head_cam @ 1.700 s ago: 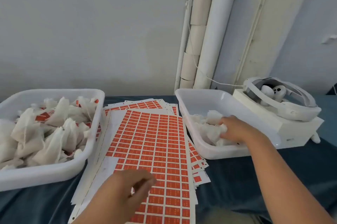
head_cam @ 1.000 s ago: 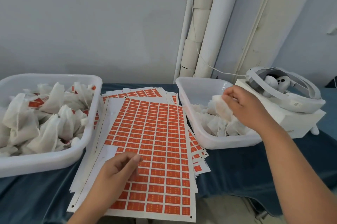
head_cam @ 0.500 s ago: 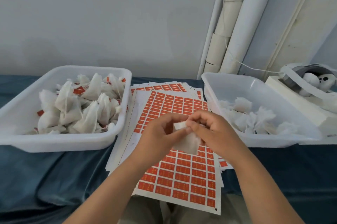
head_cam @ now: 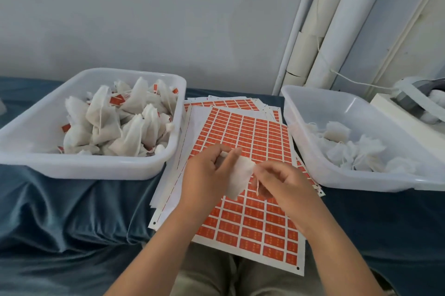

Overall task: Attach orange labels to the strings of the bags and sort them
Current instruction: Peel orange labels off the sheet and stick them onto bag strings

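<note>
Landmark: top white sheet of orange rectangular labels [head_cam: 243, 132], lying on a fanned stack of similar sheets.

- Small white mesh bag [head_cam: 237, 177]: held in the air just above the middle of the sheet, between both hands.
- Left hand [head_cam: 207, 170]: above the sheet's left half, thumb and fingers pinching the bag's upper left edge.
- Right hand [head_cam: 281, 182]: above the sheet's right half, fingers curled, pinching the thin white string [head_cam: 257, 186] at the bag's right corner. A short end of the string hangs below the fingers.
- White rectangular plastic tub [head_cam: 96, 168]: left of the sheet, holding a pile of white bags with orange tags [head_cam: 115, 127].
- Second white plastic tub [head_cam: 310, 151]: right of the sheet, holding plain white bags [head_cam: 356, 151], no tags visible on them.
- Dark blue wrinkled cloth [head_cam: 72, 211]: under the sheet and both tubs.
- White vertical pipes [head_cam: 337, 31]: on the wall behind the sheet, towards the right.
- White headset [head_cam: 414, 98]: far right of the sheet, beyond the second tub, partly cut off by the frame edge.
</note>
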Demonstrator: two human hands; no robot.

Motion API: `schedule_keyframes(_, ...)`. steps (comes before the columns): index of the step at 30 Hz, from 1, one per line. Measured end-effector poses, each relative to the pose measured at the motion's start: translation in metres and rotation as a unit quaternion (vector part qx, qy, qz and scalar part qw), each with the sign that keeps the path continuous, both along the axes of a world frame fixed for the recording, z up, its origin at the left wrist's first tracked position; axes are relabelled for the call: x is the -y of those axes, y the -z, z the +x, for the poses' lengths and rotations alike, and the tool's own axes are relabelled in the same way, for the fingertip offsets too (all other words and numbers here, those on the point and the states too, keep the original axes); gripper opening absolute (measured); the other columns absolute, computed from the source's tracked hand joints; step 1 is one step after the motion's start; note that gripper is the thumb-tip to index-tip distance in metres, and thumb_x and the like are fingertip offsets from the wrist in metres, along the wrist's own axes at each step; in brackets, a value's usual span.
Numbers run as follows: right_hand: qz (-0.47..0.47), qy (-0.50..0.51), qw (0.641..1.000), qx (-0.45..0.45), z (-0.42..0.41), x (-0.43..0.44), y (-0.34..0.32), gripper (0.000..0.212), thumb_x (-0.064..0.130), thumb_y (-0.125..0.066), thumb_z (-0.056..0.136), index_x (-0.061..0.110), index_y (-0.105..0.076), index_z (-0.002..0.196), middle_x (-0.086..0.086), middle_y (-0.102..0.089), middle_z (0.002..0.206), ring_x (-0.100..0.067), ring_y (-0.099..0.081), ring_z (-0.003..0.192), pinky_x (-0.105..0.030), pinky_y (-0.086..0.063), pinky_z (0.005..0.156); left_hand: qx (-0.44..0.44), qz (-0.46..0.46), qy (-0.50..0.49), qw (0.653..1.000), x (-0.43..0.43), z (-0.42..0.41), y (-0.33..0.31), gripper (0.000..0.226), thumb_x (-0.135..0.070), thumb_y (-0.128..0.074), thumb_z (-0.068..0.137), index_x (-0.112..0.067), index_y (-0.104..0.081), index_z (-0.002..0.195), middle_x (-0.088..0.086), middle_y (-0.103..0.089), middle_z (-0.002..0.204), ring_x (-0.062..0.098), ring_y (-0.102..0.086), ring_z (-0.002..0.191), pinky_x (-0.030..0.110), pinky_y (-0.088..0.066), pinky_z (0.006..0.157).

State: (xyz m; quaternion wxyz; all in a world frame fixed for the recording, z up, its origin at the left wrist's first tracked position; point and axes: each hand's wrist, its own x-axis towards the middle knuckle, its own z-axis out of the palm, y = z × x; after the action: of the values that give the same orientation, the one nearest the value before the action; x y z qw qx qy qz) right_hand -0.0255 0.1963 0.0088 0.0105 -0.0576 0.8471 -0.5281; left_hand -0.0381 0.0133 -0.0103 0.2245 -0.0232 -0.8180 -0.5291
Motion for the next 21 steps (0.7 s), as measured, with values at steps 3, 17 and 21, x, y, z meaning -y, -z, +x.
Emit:
schedule_keyframes(3, -0.003, -0.012, 1.000, -0.002, -0.002, 0.006, 0.004, 0.008, 0.056, -0.058, 0.101, 0.061, -0.064, 0.098, 0.021, -0.075, 0.086, 0.002, -0.073, 0.081, -0.012, -0.053, 0.062, -0.002, 0.000, -0.006, 1.000, 0.003, -0.001, 0.010, 0.033, -0.060, -0.057, 0.095, -0.038, -0.060, 0.071, -0.024, -0.067, 0.079, 0.003, -0.065, 0.078, 0.011, -0.048, 0.058)
schedule_keyframes(17, 0.125, -0.024, 0.990, -0.064, -0.006, -0.002, 0.015, 0.017, 0.052, -0.056, 0.103, 0.042, -0.065, 0.092, 0.025, -0.070, 0.087, 0.004, -0.070, 0.084, -0.012, -0.052, 0.064, 0.144, -0.027, 0.254, 0.956, 0.024, -0.013, 0.001, 0.023, -0.060, -0.066, 0.094, -0.041, -0.077, 0.100, -0.018, -0.077, 0.103, 0.005, -0.073, 0.097, 0.024, -0.058, 0.082)
schedule_keyframes(21, 0.087, -0.026, 0.995, 0.045, -0.011, -0.019, 0.011, 0.033, 0.047, -0.054, 0.105, 0.036, -0.063, 0.076, 0.012, -0.066, 0.070, -0.003, -0.063, 0.060, -0.024, -0.051, 0.068, 0.171, -0.020, 0.220, 0.960, 0.020, -0.010, 0.003, 0.015, -0.062, -0.057, 0.099, -0.050, -0.067, 0.099, -0.027, -0.073, 0.102, -0.005, -0.070, 0.095, 0.019, -0.052, 0.076)
